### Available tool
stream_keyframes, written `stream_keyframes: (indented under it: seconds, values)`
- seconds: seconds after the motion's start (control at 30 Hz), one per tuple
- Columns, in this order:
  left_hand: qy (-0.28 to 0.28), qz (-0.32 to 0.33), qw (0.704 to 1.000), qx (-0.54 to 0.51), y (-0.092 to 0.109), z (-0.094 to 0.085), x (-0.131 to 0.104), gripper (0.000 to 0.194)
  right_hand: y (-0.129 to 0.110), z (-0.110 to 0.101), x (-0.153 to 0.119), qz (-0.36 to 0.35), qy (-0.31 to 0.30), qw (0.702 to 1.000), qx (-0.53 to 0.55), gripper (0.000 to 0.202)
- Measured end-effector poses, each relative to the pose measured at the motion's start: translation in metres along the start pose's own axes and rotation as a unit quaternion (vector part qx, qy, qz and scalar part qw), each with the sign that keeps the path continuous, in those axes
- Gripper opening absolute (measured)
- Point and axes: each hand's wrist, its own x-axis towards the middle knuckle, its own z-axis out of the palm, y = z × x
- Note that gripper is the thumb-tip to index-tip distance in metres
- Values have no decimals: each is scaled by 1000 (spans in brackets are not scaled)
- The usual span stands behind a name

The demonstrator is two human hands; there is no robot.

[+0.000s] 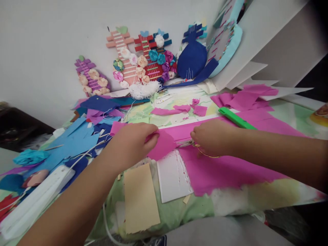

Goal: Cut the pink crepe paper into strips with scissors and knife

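Observation:
Magenta paper (225, 171) spreads over the right half of the table, with a narrower part reaching left. My left hand (138, 140) pinches the left part of that paper between thumb and fingers. In my right hand (210, 138) are scissors (186, 143), their blades pointing left at the magenta paper; the handles are hidden by my fingers. A green cutter (235, 118) lies just behind my right wrist. Under the paper's edge sits a white card (173, 177) with glue strings on it, and a tan card (140, 198) is to its left.
Decorated instrument-shaped crafts (148, 61) and a dark blue one (192, 59) lean on the wall. White yarn (145, 89) lies before them. Blue paper pieces (74, 136), a white cable and a white power strip (38, 201) are at left. Magenta scraps (246, 97) lie at back right.

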Motion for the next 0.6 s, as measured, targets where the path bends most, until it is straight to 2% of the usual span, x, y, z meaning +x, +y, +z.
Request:
stream_keyframes:
  seconds: [0.1,0.2,0.37,0.6]
  values:
    - [-8,-6,1000,1,-1,0,5,22,3,2,1,-4,-14,1000,-4,17]
    - [-13,-9,1000,-2,-2,0,7,22,6,2,0,-18,-11,1000,-14,15]
    - [-14,-29,999,-4,-3,-1,9,24,9,4,-3,-29,16,999,-17,17]
    - [-10,-14,1000,-17,0,1,9,23,5,3,-5,-55,73,995,-36,15]
